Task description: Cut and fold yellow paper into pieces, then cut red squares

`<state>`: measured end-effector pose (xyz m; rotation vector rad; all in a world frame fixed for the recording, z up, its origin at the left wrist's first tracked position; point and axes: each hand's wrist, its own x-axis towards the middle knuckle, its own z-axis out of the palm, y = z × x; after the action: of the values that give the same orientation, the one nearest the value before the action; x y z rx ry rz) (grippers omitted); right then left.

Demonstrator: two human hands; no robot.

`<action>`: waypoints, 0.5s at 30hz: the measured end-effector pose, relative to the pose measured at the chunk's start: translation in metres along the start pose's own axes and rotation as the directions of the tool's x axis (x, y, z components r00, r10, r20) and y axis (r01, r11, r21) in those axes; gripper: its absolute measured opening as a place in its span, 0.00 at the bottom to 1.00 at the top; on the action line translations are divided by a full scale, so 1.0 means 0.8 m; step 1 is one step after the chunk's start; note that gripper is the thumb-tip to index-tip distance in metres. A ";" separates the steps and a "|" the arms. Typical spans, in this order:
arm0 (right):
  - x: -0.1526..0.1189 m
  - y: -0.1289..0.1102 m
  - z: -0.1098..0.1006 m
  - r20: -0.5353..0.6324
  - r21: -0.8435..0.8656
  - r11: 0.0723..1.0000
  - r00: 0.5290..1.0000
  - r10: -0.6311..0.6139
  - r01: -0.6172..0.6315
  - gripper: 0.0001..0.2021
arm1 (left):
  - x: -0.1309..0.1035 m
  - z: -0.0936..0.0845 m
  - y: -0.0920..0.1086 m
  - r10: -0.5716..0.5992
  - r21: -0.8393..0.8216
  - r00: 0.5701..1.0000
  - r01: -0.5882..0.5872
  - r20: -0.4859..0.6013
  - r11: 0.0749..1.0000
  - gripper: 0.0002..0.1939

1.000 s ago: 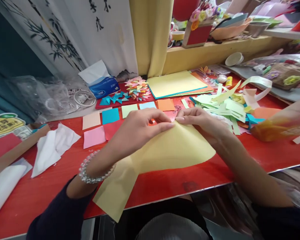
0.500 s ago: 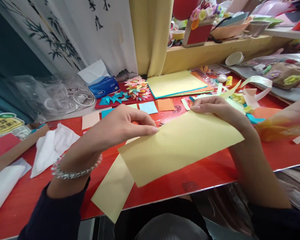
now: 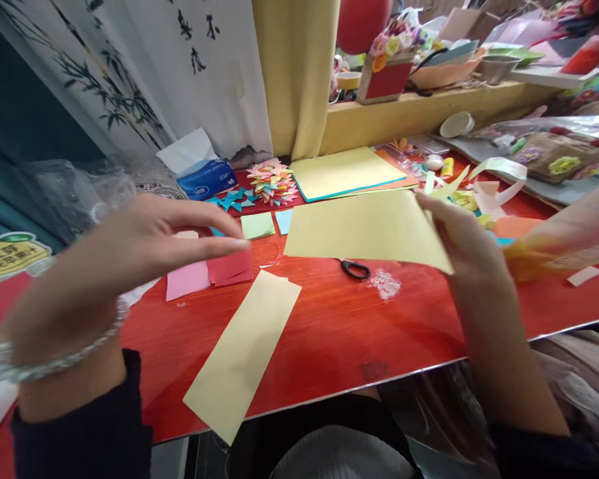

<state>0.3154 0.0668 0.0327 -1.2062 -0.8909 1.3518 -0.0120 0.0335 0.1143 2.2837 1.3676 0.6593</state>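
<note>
A pale yellow paper sheet [image 3: 364, 226] is held up over the red table by its right end, with my right hand [image 3: 462, 233] gripping it; part of the fingers lies behind the paper. My left hand [image 3: 144, 239], a beaded bracelet at its wrist, is off the sheet at the left, thumb and forefinger curved with a small gap and nothing visible between them. Below, a yellow paper strip [image 3: 242, 356] rests slantwise, its lower end past the table edge. Scissors with a black handle [image 3: 355, 269] are partly covered by the held sheet.
Pink [image 3: 187, 281] and red paper squares [image 3: 231, 266] lie beyond my left hand. Behind are a blue tissue pack [image 3: 207, 178], folded paper pieces [image 3: 272, 183] and a yellow paper stack [image 3: 347, 171]. At right, another person's blurred arm [image 3: 569, 219] reaches in beside paper scraps.
My left hand has let go of the yellow sheet and moved left. The sheet's left end has risen and swung away, uncovering the scissors, the red and pink squares and more of the strip.
</note>
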 end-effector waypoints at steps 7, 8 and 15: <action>-0.054 0.047 0.032 0.128 0.164 0.966 0.975 0.179 -0.199 0.09 | 0.030 0.116 0.022 0.398 0.158 0.868 -0.456 0.298 0.876 0.51; -0.057 0.045 0.035 0.121 0.144 0.973 0.979 0.163 -0.179 0.09 | 0.029 0.124 0.026 0.406 0.109 0.853 -0.461 0.330 0.881 0.53; -0.061 0.011 0.051 0.030 -0.096 0.995 0.999 0.036 -0.033 0.16 | 0.019 0.124 0.043 0.357 -0.099 0.884 -0.343 0.300 0.934 0.47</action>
<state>0.2698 0.0222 0.0411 -1.2813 -0.9704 1.3728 0.0760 0.0222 0.0557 2.4932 0.7926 0.3970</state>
